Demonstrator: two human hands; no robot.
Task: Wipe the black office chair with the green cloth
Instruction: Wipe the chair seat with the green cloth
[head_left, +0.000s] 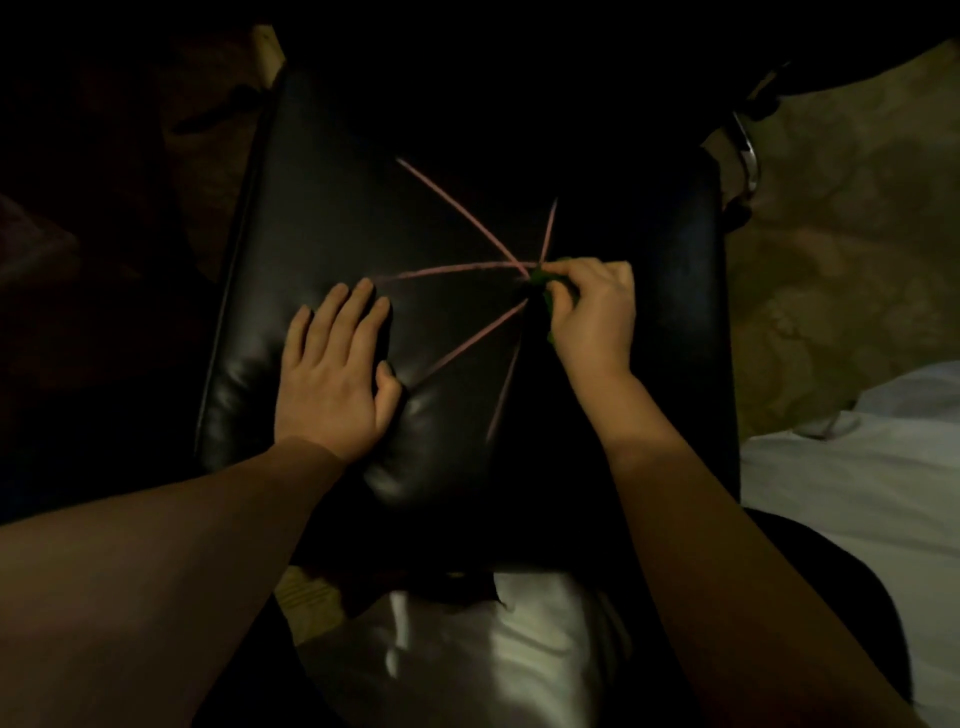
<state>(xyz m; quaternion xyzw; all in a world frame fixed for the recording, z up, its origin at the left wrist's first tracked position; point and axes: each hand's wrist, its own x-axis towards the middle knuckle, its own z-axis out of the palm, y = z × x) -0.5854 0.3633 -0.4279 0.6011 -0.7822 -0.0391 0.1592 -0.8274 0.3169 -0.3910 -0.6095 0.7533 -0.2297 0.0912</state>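
The black office chair's leather seat (322, 218) fills the middle of the dim view. Several pink lines (457, 213) radiate across it from one point. My left hand (332, 379) lies flat on the seat's left half, fingers straight and pressing into the cushion. My right hand (592, 312) grips a bunched green cloth (540, 278) at the point where the lines meet, pressing it on the leather. Most of the cloth is hidden under the fingers.
A metal armrest bracket (745, 150) sticks up at the chair's right edge. Patterned floor (841, 218) lies to the right. White fabric (852, 493) sits at lower right, and pale fabric (493, 649) lies below the seat's front edge. The left side is dark.
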